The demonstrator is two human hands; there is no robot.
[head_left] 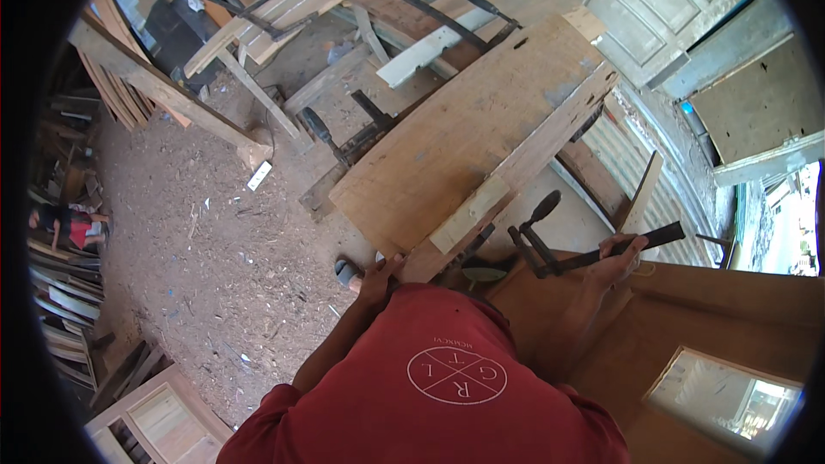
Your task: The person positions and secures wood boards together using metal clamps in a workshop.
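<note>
A bar clamp (574, 265) with a dark metal bar and a dark handle is in my right hand (617, 263), its fingers wrapped round the bar. The clamp is held apart from the workbench, to its right. My left hand (378, 282) holds the near left corner of a long wooden board (468, 142), with its fingertips on the edge. A small pale wood block (470, 213) lies along the board's near right edge. Another clamp (348, 139) sits at the board's left side, and part of a further clamp (471, 247) shows beneath its near end.
A glued panel with clamps (301, 0) rests on supports at the far left. To my right leans a brown door (722, 318) with a glass pane. A pale panelled door (649, 4) stands at the back right. Wood shavings cover the floor (223, 258); another person (69, 225) is far left.
</note>
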